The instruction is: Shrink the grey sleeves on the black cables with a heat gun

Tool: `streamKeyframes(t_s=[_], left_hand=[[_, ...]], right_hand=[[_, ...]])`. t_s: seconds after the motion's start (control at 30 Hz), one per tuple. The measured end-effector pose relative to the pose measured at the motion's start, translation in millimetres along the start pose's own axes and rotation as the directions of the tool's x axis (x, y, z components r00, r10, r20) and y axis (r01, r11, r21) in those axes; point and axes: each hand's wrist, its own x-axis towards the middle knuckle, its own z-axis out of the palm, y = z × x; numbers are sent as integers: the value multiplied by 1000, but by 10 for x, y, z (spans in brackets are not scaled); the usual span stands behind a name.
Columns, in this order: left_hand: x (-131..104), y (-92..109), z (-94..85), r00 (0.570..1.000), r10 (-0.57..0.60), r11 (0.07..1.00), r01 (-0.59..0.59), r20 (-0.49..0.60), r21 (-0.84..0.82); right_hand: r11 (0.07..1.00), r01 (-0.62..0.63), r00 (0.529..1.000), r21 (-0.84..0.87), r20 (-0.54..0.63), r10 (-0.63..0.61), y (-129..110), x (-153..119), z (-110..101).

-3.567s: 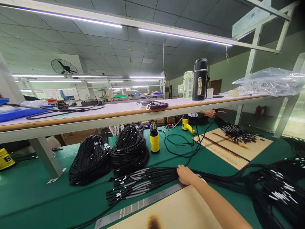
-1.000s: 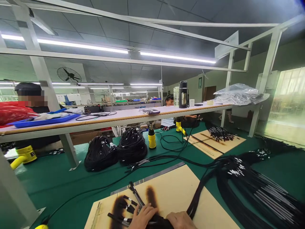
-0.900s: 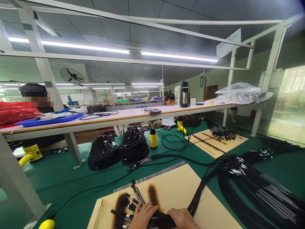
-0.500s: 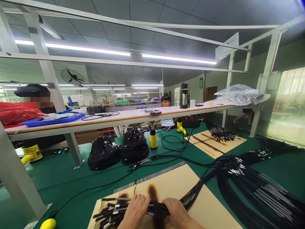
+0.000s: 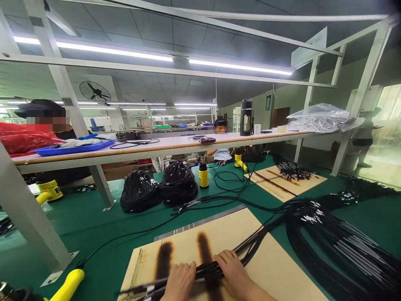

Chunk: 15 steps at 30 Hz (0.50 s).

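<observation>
Where fingers clasp them, the slender cables are black.

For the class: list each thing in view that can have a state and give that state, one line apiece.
Left hand: curled over black cables
Right hand: curled over the same cables
Black cables: bunched, stretched across the board
Board: flat, scorched in dark streaks
Centre heat gun: upright, nozzle up
Black flask: upright, capped
Plastic bags: crumpled
Tube lights: lit
</observation>
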Motion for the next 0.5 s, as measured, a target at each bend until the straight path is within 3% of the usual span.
streamKeyframes(t_s=[0.1,0.27,0.4,0.5], left_hand=[[-94,-88,199,999,-34,991,37,19,-128],[-322,-381,254,984,-157,948,173,81,-267],[-565,-607,388,986,-163,943,166,34,-290],[-756,-706,555,981,-183,944,157,-64,-289]], right_hand=[[1000,-17,1000,10,-18,17,27,-172,29],[988,-152,987,17,-54,152,362,-519,30],[975,-218,963,35,-155,221,574,-670,-90],[983,-182,970,6,-166,181,518,-649,-168]])
